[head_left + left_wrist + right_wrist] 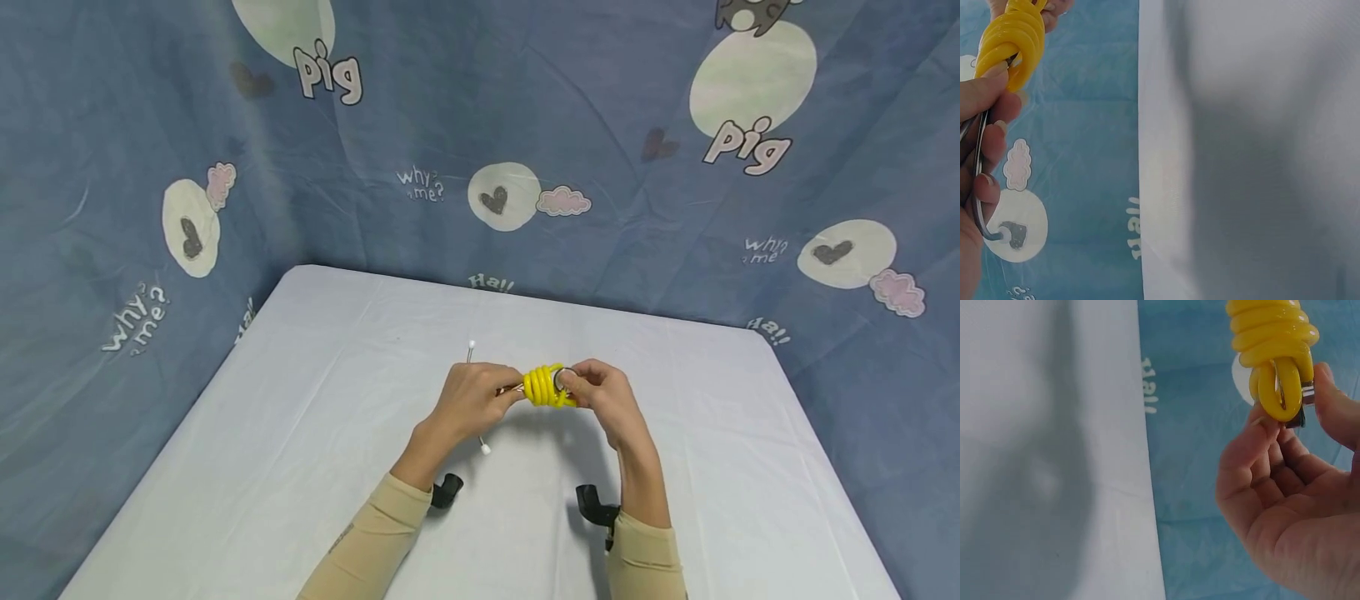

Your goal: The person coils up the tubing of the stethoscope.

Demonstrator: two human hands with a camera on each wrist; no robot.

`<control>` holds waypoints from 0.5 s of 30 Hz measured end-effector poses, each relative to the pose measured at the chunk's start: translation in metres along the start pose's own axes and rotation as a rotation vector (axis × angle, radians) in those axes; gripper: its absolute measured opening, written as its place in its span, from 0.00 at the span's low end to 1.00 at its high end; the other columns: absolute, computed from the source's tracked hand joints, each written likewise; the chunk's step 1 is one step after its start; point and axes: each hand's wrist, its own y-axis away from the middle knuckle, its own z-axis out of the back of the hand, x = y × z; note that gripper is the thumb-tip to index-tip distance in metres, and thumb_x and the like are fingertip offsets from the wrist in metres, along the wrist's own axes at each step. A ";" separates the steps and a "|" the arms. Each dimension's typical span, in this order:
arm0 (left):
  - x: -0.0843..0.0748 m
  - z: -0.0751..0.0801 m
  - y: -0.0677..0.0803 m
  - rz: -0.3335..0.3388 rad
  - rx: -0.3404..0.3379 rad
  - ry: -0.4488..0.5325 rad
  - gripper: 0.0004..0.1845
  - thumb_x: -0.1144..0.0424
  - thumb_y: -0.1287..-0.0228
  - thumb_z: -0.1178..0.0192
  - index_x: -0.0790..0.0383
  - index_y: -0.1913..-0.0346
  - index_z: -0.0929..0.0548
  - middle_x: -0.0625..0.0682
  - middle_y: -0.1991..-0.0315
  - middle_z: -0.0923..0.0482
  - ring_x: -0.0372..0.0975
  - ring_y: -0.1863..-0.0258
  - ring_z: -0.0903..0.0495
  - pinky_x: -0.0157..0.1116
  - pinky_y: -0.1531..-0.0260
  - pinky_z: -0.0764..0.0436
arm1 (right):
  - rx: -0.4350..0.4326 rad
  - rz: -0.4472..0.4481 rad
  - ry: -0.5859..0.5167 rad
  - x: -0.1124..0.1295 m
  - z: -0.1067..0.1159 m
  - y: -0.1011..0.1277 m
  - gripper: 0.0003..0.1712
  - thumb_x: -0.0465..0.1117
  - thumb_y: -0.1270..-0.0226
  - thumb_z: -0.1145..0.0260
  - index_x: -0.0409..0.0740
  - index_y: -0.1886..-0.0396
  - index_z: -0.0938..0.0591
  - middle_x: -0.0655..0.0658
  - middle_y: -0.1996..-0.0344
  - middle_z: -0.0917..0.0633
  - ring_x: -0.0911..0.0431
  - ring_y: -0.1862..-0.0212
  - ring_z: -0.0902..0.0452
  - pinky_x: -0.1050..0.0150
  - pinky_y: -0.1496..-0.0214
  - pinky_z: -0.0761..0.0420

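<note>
**A:** While both beige sleeves (375,533) rest low over the near edge of the desk (300,467), the hands meet just above its middle. What's the left hand (471,402) got?

**B:** Its fingers (985,97) are curled round thin metal wires (977,181), thumb pressed against one end of the yellow coiled cord (547,386). In the left wrist view a wire loops down past the palm and hooks back up.

**A:** And the right hand (603,398)?

**B:** Pinching the other end of the coil. The right wrist view shows thumb and fingers (1254,447) closed on a small metal clip (1305,395) where the cord doubles back on itself; the remaining fingers lie loosely bent over the palm.

**A:** So the cord hangs between both hands, clear of the desk?

**B:** Yes, held up, bunched tight. A white-tipped rod (484,446) pokes out below the left hand, another tip above it.

**A:** Farther back?

**B:** The blue cartoon-print cloth (600,125) drapes behind and beside the desk.
</note>
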 end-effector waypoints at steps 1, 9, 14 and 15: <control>0.000 0.000 0.000 0.000 0.001 -0.004 0.03 0.57 0.42 0.29 0.47 0.71 0.13 0.36 0.79 0.20 0.27 0.83 0.34 0.24 0.82 0.38 | 0.005 0.005 -0.003 0.000 0.000 0.000 0.18 0.44 0.31 0.33 0.30 0.57 0.19 0.41 0.63 0.16 0.55 0.64 0.20 0.60 0.58 0.16; 0.000 -0.001 0.001 -0.017 -0.002 -0.023 0.02 0.56 0.43 0.28 0.46 0.67 0.10 0.37 0.75 0.14 0.25 0.82 0.31 0.23 0.80 0.36 | 0.021 0.019 -0.043 -0.003 -0.001 -0.001 0.14 0.40 0.31 0.33 0.31 0.60 0.23 0.46 0.69 0.20 0.55 0.67 0.23 0.64 0.62 0.19; 0.000 -0.001 0.001 -0.031 0.005 -0.044 0.02 0.56 0.42 0.29 0.46 0.66 0.10 0.36 0.74 0.14 0.25 0.81 0.28 0.24 0.80 0.33 | 0.048 0.004 -0.071 -0.005 0.001 -0.003 0.12 0.38 0.31 0.34 0.32 0.62 0.24 0.48 0.71 0.21 0.56 0.70 0.24 0.61 0.64 0.21; 0.001 -0.001 0.001 -0.033 0.008 -0.044 0.02 0.56 0.42 0.29 0.46 0.66 0.09 0.37 0.73 0.13 0.25 0.80 0.27 0.24 0.79 0.31 | 0.051 0.000 -0.073 -0.006 0.002 -0.003 0.12 0.37 0.31 0.34 0.32 0.62 0.25 0.48 0.71 0.20 0.56 0.70 0.24 0.61 0.64 0.21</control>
